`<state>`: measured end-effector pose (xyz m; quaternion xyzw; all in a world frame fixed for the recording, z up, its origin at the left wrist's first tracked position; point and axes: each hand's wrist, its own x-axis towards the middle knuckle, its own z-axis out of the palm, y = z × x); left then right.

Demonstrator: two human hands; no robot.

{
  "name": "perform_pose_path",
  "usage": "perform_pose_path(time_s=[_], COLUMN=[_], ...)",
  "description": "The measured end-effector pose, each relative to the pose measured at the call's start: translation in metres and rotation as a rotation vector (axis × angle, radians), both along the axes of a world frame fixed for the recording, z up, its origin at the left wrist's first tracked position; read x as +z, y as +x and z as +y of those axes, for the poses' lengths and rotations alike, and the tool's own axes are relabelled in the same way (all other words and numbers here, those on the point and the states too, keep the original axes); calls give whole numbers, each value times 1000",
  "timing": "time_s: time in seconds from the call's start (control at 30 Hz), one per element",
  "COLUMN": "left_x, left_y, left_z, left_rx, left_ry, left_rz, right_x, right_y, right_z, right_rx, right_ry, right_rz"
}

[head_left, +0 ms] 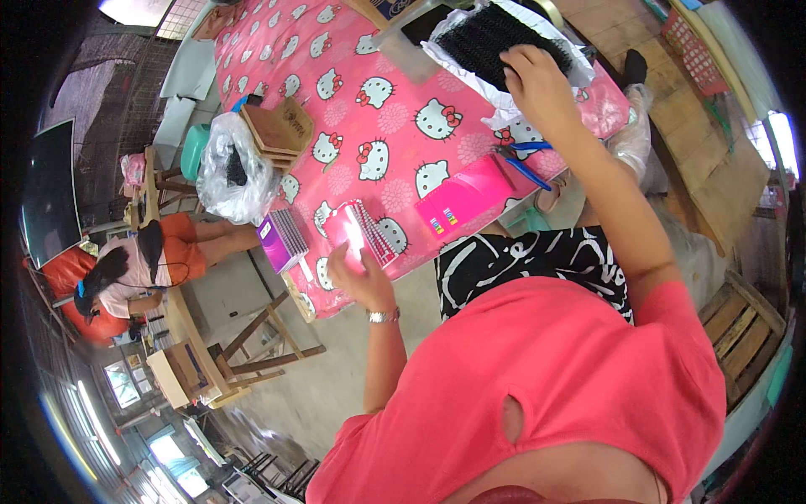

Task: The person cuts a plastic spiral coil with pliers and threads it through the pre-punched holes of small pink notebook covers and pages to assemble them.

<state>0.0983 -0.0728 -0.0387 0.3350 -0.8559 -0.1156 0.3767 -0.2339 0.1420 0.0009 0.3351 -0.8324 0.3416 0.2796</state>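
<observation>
My left hand [361, 279] is at the near edge of the table, its fingers apart and touching a small stack of pink notebooks [375, 239] with coil-like edges. My right hand [537, 84] reaches to the far right, fingers loosely bent and apart, over a dense pile of black binding coils [487, 42] on crumpled white plastic [504, 107]. Whether its fingertips pinch a single coil is too small to make out. Between my hands lies a flat stack of bright pink covers [464, 195]. Blue-handled pliers [527, 164] rest just beyond it.
A pink cloth [395, 109] with cartoon cat faces covers the table. On its left are purple spiral notebooks [283, 242], a clear plastic bag [231, 181] and brown boards [281, 130]. Another person [126, 273] stands at the left by a wooden bench [189, 336].
</observation>
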Motion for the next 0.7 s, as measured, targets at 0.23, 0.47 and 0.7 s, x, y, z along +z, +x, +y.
perform_pose_path(time_s=[0.23,0.47,0.7], left_x=[-7,-27,-18], left_y=[-126,-149,-145], left_z=[49,40,27], left_rx=[-643,-636,-697], left_ry=[166,180,493], left_rz=[-259,-667,-455], right_x=[18,1,9], right_y=[-33,-52,-79], right_z=[-47,-39,-30], right_rx=[-257,-230,-168], right_ry=[431,356,103], right_rz=[-387,-218,-124])
